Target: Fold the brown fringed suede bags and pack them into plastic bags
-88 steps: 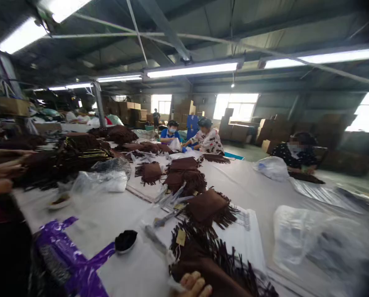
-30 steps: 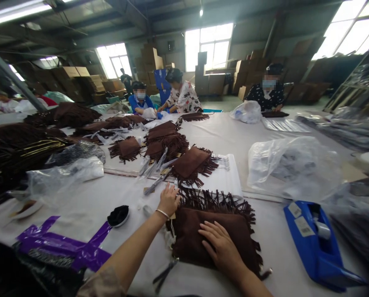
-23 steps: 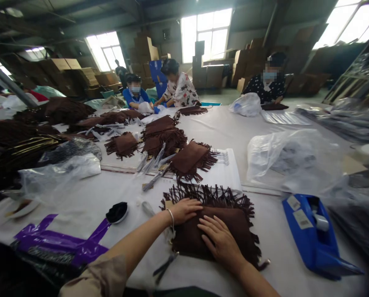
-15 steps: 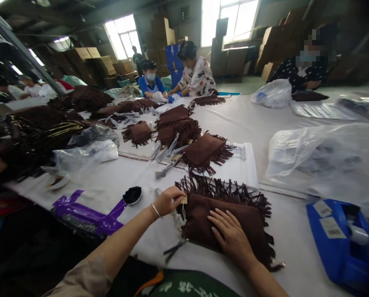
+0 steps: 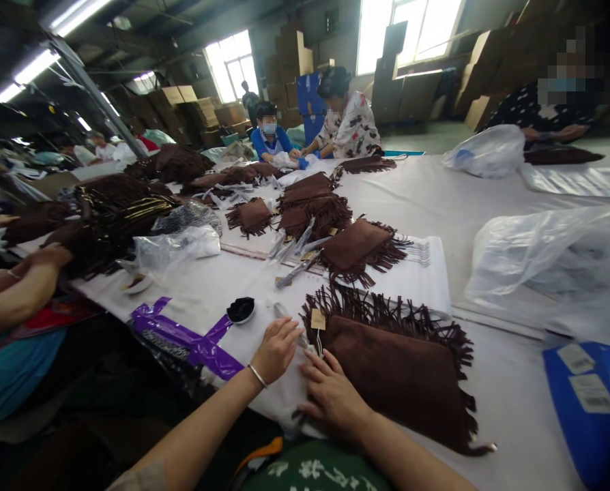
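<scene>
Two hands work at the left edge of a fringed brown bag (image 5: pixel 397 372) lying on a white table (image 5: pixel 520 382); on my feed, the left hand (image 5: pixel 274 351) curls its fingers close, the right hand (image 5: pixel 336 395) spreads slightly, any pinch hidden. I'd keep the paper tag (image 5: pixel 318 319) untangled.

A brown fringed pouch (image 5: pixel 391 372), seemingly suede, lies flat on the white table (image 5: pixel 407 194).
</scene>
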The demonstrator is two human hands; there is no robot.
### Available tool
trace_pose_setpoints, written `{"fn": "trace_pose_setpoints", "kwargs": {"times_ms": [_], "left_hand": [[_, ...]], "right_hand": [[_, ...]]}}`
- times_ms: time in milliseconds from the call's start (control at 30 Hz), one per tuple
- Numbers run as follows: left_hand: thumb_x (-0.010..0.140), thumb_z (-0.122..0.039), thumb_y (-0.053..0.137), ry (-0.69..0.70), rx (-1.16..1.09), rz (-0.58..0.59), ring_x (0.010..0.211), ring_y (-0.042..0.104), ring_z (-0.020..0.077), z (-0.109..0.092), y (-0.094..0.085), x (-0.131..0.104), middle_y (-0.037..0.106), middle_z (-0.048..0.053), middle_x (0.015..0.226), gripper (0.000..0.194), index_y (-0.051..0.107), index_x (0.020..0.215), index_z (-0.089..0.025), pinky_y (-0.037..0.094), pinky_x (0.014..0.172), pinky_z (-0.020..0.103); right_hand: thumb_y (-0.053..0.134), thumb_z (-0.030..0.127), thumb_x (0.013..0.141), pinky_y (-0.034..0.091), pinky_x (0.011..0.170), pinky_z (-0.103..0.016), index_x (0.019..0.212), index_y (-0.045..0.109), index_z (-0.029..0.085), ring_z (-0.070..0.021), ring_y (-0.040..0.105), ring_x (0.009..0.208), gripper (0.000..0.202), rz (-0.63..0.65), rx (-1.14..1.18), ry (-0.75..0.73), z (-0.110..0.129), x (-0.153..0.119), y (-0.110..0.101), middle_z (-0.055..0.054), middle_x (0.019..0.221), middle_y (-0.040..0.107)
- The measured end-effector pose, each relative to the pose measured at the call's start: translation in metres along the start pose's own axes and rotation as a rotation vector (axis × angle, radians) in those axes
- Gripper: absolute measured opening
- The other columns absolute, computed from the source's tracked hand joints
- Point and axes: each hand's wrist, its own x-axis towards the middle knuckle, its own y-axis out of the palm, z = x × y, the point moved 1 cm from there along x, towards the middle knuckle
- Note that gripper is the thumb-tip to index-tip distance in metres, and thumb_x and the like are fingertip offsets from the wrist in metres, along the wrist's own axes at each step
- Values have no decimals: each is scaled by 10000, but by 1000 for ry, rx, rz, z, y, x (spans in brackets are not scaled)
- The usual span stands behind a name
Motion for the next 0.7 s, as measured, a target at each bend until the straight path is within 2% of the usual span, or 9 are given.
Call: {"fn": "trace_pose_setpoints", "kwargs": {"times_ms": [100, 167, 233, 300, 367, 467, 567, 633, 700], "left_hand": [[824, -122, 502, -20, 68, 30, 1277, 363, 273, 4, 3, 6, 509, 98, 1294, 326, 560, 1139, -183, 238, 1092, 528], [811, -114, 514, -21, 76, 49, 1240, 397, 263, 4, -1, 7, 540, 98, 1226, 208, 581, 999, -173, 229, 1088, 527], [800, -119, 525, -94, 54, 112, 1171, 442, 264, 1, -9, 4, 570, 98, 1127, 131, 567, 915, -168, 268, 1052, 521], [797, -152, 533, -266, -9, 243, 1085, 485, 278, -4, -18, -4, 587, 104, 1029, 83, 560, 874, -162, 327, 985, 506], [785, -205, 550, -436, -83, 384, 959, 543, 286, -13, -24, -15, 610, 102, 907, 55, 568, 808, -158, 401, 877, 465], [756, -291, 594, -542, -189, 519, 759, 596, 252, -30, -25, -30, 634, 64, 754, 142, 593, 818, -163, 448, 693, 357], [771, -351, 581, -620, -314, 589, 697, 613, 206, -45, -18, -35, 657, 41, 746, 255, 598, 941, -162, 432, 607, 279], [789, -427, 551, -660, -417, 666, 583, 601, 180, -52, -13, -33, 646, 33, 669, 288, 616, 849, -152, 414, 519, 254], [758, -556, 557, -744, -658, 796, 421, 515, 139, -57, -8, -28, 595, 22, 549, 424, 601, 678, -142, 340, 404, 229]], "right_hand": [[561, 454, 826, 84, 1163, -408, 855, 673, 229, -196, 336, 1324, 253, 14, 15, 41, -5, -4, 8, 2, 1171, 620], [588, 346, 800, 76, 1167, -391, 941, 656, 236, -189, 293, 1348, 191, -3, -4, 66, -7, -13, 6, 7, 1240, 582], [565, 241, 787, 87, 1168, -404, 1136, 588, 255, -192, 213, 1386, 350, -30, -46, 87, -7, -22, 2, 12, 1381, 474], [526, 171, 777, 128, 1160, -423, 1323, 443, 278, -201, 180, 1399, 563, -74, -104, 138, -9, -30, 0, 15, 1470, 356], [511, 138, 755, 174, 1144, -442, 1404, 334, 267, -230, 199, 1395, 685, -125, -168, 232, -13, -37, 2, -12, 1492, 310], [510, 101, 718, 218, 1121, -464, 1394, 373, 212, -280, 239, 1379, 699, -160, -237, 343, -22, -43, 9, -66, 1471, 341], [471, 64, 725, 229, 1114, -472, 1372, 416, 176, -294, 266, 1366, 659, -104, -247, 395, -28, -42, 16, -89, 1451, 371], [431, 46, 743, 241, 1103, -493, 1365, 426, 153, -309, 285, 1355, 631, -55, -247, 418, -30, -38, 18, -106, 1442, 379], [403, 35, 753, 278, 1075, -524, 1349, 450, 137, -331, 325, 1332, 606, -22, -256, 425, -30, -33, 18, -130, 1421, 400]]}}
